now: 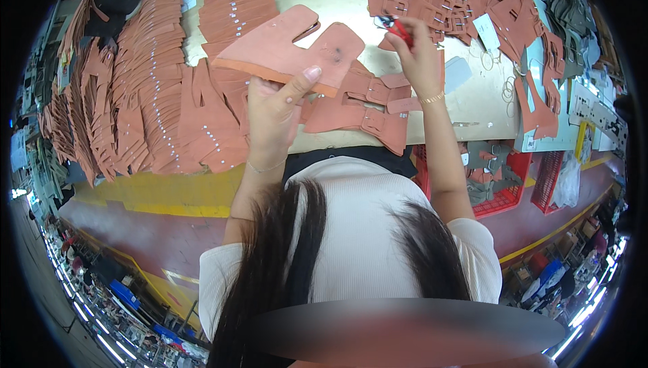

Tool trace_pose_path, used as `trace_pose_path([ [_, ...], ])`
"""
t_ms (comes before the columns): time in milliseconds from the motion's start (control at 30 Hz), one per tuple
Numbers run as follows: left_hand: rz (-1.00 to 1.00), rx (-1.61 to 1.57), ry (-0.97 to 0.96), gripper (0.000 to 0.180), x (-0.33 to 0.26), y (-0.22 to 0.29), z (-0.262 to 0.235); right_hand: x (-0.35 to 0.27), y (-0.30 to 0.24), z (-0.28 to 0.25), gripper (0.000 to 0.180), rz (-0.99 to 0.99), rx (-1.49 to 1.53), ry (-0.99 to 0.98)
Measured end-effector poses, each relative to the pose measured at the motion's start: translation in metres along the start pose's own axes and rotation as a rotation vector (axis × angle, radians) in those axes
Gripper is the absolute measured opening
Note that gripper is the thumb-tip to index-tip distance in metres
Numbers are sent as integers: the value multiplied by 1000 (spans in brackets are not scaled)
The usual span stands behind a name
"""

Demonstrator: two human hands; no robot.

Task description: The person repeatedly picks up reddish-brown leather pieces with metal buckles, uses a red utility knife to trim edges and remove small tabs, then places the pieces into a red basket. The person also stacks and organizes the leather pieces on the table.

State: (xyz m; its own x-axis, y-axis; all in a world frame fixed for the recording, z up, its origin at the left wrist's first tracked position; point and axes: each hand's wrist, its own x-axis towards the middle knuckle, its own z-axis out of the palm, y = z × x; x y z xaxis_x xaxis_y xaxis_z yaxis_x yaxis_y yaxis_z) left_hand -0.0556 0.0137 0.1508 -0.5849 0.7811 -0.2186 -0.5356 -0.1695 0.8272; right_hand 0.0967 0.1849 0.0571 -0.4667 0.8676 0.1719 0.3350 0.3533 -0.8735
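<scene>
Pinched at its lower edge by my left hand (272,108), a flat, notched, salmon-pink leather-like piece (280,47) is at the upper centre of the frame. My right hand (422,61) is curled round a small red-handled, metal-tipped tool (403,32), right of the piece. Just below the piece lie salmon-pink panels with buckled straps (334,117), and overlapping salmon-pink stacks (155,64) fill the upper left.

Rows of cut coral pieces (152,50) show a workshop.
</scene>
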Motion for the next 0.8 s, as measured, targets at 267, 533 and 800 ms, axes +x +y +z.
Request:
trace_pose_path([
  [267,106,123,-14,45,-6,2,11,-43,-93,-8,30,-117,358,-27],
  [533,192,205,-5,37,-13,7,12,-35,-103,-18,27,-248,183,-64],
  [800,171,283,-46,36,-12,12,7,-33,-104,-29,30,-188,217,-134],
])
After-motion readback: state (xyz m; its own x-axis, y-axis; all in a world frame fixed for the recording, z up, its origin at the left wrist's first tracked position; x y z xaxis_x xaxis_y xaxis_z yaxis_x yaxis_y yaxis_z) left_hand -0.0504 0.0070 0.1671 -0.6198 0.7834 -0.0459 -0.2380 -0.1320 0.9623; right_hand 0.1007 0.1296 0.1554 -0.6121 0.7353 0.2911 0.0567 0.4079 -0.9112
